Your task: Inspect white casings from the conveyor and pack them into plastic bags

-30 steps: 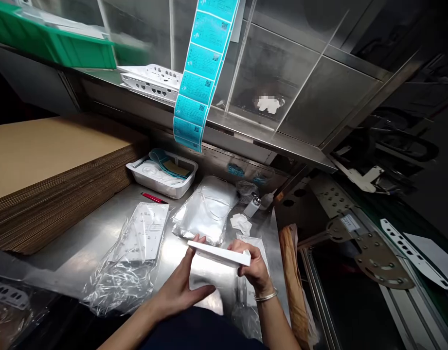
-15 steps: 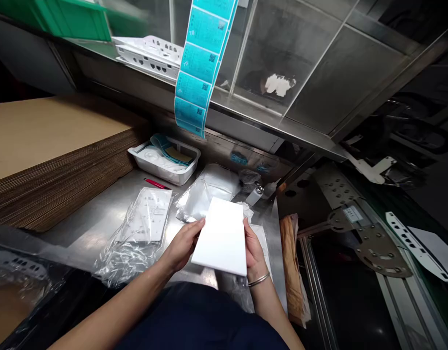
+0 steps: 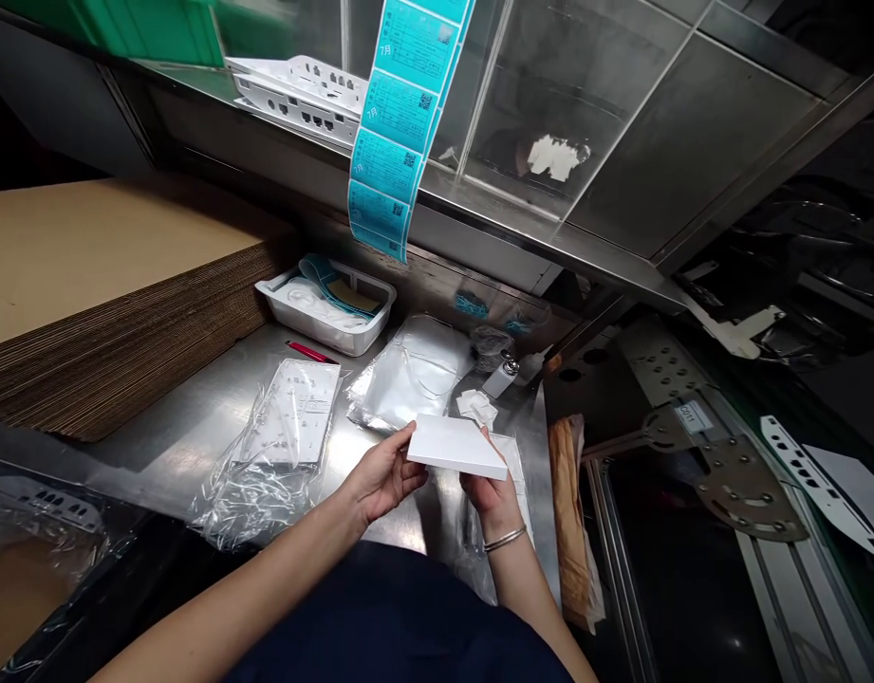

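A smooth white plastic panel [image 3: 456, 446] is held over the metal table, tilted so its near edge shows. My left hand [image 3: 385, 479] grips its left corner, thumb at the edge and fingers curled below. My right hand [image 3: 490, 490], with a bracelet at the wrist, is closed on the right side and supports it from underneath. Beyond the panel lie a pile of clear plastic bags [image 3: 415, 370] and a crumpled white wipe [image 3: 477, 408]. To the left, a white panel with holes [image 3: 294, 413] sits in clear wrap. Another wrapped panel [image 3: 511, 455] is partly hidden by my right hand.
Stacked cardboard [image 3: 144, 313] borders the table [image 3: 187, 403] on the left. Behind are a white tray [image 3: 329, 327], a red pen-like tool [image 3: 310, 353] and a small bottle [image 3: 500, 378]. Blue labels [image 3: 390, 142] hang from the shelf, which bears white housings [image 3: 301, 100].
The panel has been tilted from showing its broad face to nearly edge-on, and moved slightly right. Both hands have turned with it. The view has shifted slightly.
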`<state>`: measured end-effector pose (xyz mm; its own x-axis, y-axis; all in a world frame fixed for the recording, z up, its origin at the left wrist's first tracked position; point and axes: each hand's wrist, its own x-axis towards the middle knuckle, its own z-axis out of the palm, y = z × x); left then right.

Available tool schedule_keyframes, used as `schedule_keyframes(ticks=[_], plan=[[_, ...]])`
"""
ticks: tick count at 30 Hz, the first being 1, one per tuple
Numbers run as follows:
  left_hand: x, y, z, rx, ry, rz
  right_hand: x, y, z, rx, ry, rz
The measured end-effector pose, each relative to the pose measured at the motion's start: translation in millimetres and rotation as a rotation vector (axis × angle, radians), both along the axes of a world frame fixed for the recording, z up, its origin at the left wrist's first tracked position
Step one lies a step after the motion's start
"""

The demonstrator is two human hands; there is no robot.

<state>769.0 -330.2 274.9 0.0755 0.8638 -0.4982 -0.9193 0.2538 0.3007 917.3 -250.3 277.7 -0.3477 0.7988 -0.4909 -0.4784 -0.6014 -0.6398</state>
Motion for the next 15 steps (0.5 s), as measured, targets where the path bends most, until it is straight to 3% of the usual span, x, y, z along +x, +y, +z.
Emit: schedule_keyframes(ticks=[8, 12, 15], plan=[[-5, 3, -14.9, 0.011, -0.025, 0.008, -5, 6, -16.2, 0.184, -0.110, 0.017], [-8, 6, -45.0, 0.030, 0.223, -0.029, -4, -7, -3.5, 0.295, -0.052, -0.099], [-16, 7, -74.3, 0.042, 0.465, -0.038, -6, -25, 12.7, 0.461, -0.121, -0.085]])
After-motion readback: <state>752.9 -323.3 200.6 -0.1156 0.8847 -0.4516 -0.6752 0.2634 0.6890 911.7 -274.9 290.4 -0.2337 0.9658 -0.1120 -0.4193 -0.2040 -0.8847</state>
